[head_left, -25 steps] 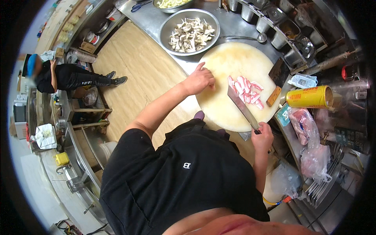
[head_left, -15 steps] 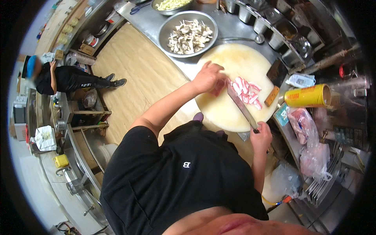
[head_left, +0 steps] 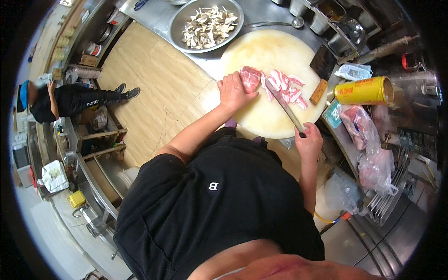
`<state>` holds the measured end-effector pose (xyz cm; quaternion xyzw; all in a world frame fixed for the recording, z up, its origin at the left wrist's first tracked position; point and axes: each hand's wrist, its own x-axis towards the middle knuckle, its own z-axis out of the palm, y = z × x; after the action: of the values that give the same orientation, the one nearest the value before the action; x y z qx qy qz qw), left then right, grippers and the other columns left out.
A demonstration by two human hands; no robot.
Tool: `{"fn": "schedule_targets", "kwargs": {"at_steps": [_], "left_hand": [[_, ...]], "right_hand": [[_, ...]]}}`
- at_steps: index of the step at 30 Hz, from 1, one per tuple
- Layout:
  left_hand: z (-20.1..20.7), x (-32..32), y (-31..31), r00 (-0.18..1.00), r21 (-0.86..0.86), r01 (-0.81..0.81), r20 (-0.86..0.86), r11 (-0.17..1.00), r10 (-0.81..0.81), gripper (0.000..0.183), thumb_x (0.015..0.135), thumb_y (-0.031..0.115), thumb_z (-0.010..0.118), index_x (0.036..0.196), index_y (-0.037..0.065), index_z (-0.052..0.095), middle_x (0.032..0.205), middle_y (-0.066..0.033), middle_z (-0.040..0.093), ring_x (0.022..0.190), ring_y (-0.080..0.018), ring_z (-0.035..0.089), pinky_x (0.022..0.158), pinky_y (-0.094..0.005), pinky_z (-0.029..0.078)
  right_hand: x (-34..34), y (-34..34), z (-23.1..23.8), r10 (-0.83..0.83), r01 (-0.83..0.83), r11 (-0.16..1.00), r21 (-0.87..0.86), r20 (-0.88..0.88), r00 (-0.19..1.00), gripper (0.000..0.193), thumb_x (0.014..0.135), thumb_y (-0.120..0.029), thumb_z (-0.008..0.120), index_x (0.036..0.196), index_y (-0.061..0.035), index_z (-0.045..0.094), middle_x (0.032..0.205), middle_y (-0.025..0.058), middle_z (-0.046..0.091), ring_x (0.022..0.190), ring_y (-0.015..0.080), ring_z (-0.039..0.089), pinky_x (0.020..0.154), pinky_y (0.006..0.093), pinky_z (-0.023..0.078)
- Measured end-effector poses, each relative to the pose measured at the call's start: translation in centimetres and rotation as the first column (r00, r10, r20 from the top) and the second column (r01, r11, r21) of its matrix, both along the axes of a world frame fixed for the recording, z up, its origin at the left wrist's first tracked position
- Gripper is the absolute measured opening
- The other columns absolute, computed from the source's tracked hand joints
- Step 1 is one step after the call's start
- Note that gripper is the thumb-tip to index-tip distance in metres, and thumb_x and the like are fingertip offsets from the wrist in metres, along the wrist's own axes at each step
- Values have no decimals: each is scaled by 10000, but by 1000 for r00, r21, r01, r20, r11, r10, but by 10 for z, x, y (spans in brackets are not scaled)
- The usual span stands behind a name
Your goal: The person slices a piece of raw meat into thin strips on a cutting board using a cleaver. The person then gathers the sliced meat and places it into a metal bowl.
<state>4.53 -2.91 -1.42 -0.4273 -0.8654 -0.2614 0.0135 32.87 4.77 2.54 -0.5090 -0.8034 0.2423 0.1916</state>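
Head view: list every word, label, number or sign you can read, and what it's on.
Black shirt: one white letter on the chest, legible, not copied out here.
Yellow cylinder: red printing, too small to read reliably.
Teal packet: pale markings, too small to read.
Co-worker's black trousers: pale marking on the leg, too blurred.
Knife and round board: no text visible.

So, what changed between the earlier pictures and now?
The left hand has drawn back from over the red meat chunk to its near-left side, uncovering more of it. The right hand still grips the knife; the sliced meat stays on the round board.
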Motion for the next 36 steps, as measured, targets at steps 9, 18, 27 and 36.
{"fn": "schedule_targets", "kwargs": {"at_steps": [9,18,27,36], "left_hand": [[4,-18,-12,1000,-2,-6,27,1000,6,528,772,287,739,1167,26,506,1060,-175,553,1034,-348,522,933,-481,352],[2,-24,-31,994,144,109,2,984,-110,546,734,239,778,1179,68,511,1169,-144,507,1152,-339,467,1019,-512,302],[1,-27,-69,997,223,81,-15,971,-80,111,794,116,702,867,83,625,987,-74,561,1033,-283,537,1063,-545,279],[-2,-23,-78,996,156,90,-6,984,-90,87,783,174,739,778,111,680,930,-42,574,1013,-253,545,1061,-588,262]], "right_hand": [[4,7,-13,95,-91,995,48,-77,993,320,725,-100,817,962,-7,622,821,157,613,703,296,633,620,391,547],[-2,8,4,153,-149,988,47,-108,982,212,735,-112,782,860,-13,641,713,139,586,667,330,585,630,416,481],[-28,-4,38,307,-289,929,-232,44,951,247,748,-143,765,896,14,644,800,229,651,757,420,635,690,461,498],[-42,17,33,225,-218,947,-237,1,974,270,785,-131,725,988,26,642,863,267,669,852,464,640,755,478,499]]}}
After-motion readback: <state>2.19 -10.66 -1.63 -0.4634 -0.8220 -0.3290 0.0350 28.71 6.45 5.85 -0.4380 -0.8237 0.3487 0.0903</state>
